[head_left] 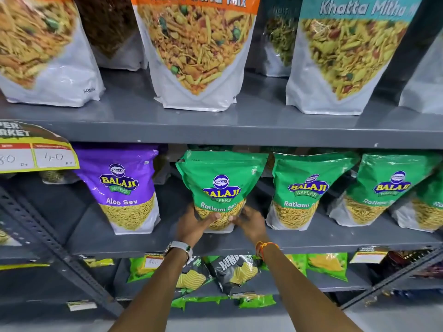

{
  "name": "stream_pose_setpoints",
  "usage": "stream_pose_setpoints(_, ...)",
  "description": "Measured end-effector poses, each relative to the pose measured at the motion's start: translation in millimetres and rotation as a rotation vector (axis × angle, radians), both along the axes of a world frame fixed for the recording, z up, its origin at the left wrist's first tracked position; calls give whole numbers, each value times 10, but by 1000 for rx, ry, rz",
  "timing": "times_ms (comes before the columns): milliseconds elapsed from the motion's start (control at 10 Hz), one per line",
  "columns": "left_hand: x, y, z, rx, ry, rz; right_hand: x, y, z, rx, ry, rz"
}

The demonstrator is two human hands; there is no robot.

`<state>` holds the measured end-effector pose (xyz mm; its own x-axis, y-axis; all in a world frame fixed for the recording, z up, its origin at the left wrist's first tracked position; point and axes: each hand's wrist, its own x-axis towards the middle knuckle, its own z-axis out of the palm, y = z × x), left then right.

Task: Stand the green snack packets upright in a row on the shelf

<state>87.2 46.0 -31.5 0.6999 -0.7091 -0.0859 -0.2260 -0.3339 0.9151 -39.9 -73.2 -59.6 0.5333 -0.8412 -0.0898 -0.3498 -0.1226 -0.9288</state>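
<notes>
A green Ratlami Sev packet stands upright on the grey middle shelf, and both my hands grip its lower part. My left hand holds its bottom left side; my right hand holds its bottom right side. To its right a second green packet stands upright. Further right a third green packet leans left, with part of another green packet at the frame's edge.
A purple Aloo Sev packet stands left of the held packet, with a gap between them. Large mix pouches fill the shelf above. A yellow price tag hangs at left. Crisp packets lie on the shelf below.
</notes>
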Motion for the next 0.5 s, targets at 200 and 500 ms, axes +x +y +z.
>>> stream_pose_setpoints(200,-3,42,-9,-160,99,-5,-88,185,236,-76,40,-48)
stream_pose_setpoints(500,-560,245,573,-548,-718,262,-490,580,1098,-739,-32,-76)
